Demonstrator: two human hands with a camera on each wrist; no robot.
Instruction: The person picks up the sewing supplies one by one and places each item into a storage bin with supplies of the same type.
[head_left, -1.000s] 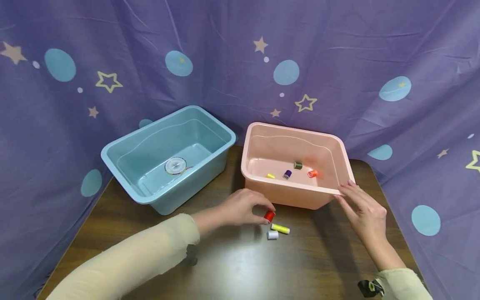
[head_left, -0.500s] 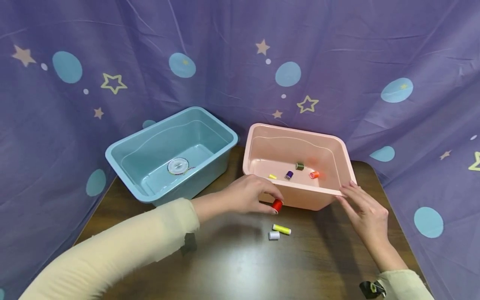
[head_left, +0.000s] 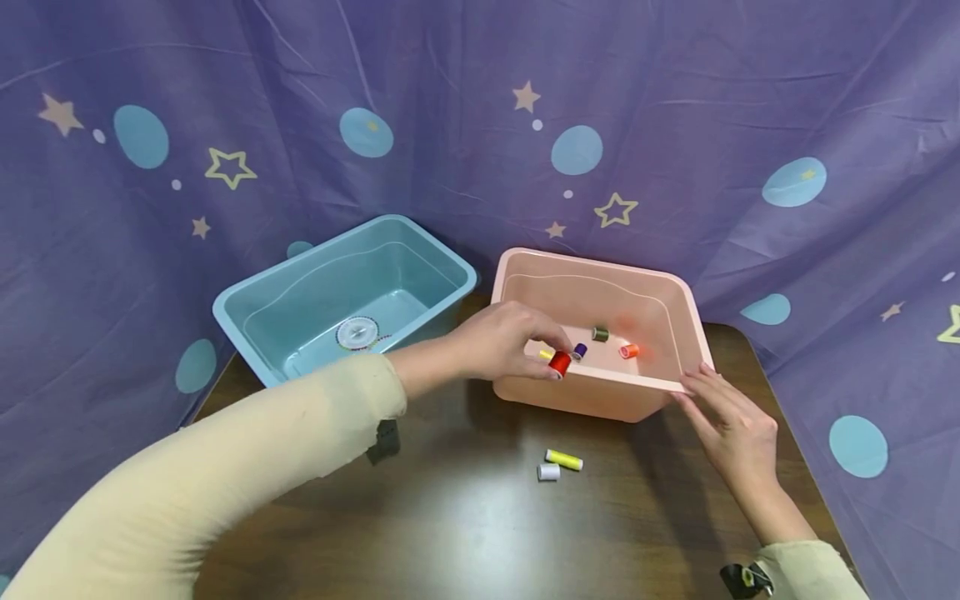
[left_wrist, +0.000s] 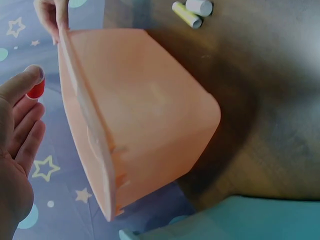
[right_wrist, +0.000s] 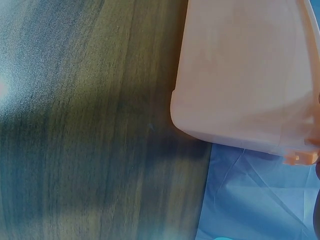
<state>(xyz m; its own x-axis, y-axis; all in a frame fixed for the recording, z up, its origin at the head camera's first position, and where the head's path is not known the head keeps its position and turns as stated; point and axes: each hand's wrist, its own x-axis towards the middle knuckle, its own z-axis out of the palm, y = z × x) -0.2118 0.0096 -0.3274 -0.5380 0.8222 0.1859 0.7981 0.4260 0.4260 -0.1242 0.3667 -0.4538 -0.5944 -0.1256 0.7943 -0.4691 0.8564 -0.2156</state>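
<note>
My left hand (head_left: 510, 340) pinches a red thread spool (head_left: 559, 363) between thumb and fingertips, over the near rim of the pink bin (head_left: 592, 396). In the left wrist view the red spool (left_wrist: 36, 90) sits under the thumb tip, beside the bin's rim. Inside the pink bin lie a purple spool (head_left: 580, 352), a green spool (head_left: 600, 334), an orange spool (head_left: 629, 352) and a yellow one (head_left: 546, 355), partly hidden. My right hand (head_left: 738, 429) holds the bin's near right corner, fingers over the rim and thumb outside. Only its dark edge shows in the right wrist view.
On the wooden table (head_left: 465, 517) a yellow spool (head_left: 564, 460) and a white spool (head_left: 548, 472) lie close together in front of the pink bin. A blue bin (head_left: 345, 237) stands at left, with a round pin wheel (head_left: 357, 333) inside. A purple curtain (head_left: 465, 100) hangs behind.
My left hand has lifted the red spool from beside the yellow and white spools, up and forward to the pink bin's rim. The right hand stays on the corner.
</note>
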